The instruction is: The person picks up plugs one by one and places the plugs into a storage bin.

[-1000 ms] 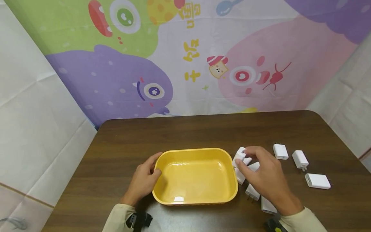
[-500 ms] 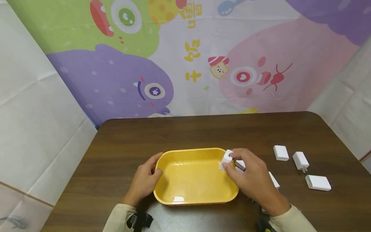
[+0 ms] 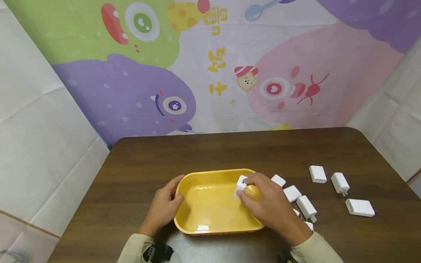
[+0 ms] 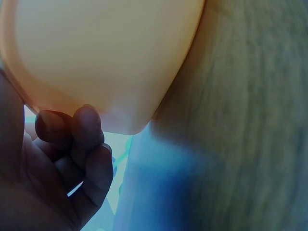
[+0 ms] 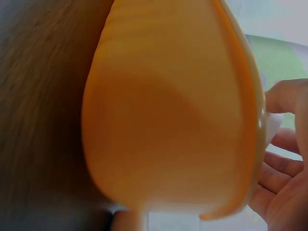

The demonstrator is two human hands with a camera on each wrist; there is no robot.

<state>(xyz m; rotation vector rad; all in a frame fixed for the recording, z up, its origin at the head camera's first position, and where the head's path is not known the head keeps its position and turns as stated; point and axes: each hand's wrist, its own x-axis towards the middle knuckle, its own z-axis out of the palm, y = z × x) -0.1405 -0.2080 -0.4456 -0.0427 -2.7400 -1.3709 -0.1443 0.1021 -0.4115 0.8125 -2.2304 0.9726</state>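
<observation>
In the head view, a yellow rectangular plastic tray (image 3: 210,210) sits on the table in front of me. My left hand (image 3: 162,206) grips its left rim, thumb on the inner side; in the left wrist view, thumb and fingers of that hand (image 4: 72,168) meet at the tray's edge (image 4: 106,62). Over the tray's right half, my right hand (image 3: 271,204) pinches a white charger plug (image 3: 240,187) between thumb and index finger. The right wrist view shows the tray's outer wall (image 5: 168,110), with the charger partly hidden behind its rim.
Several white chargers (image 3: 306,207) lie close together right of the tray, partly covered by my right forearm. Farther right are three more, a charger (image 3: 317,174) at the back, another (image 3: 340,183) and a third (image 3: 360,207). A printed cloth (image 3: 217,113) hangs behind the table.
My right hand has carried the charger leftward from beside the tray, across the right rim, to above the tray's inside. The left hand has stayed on the left rim.
</observation>
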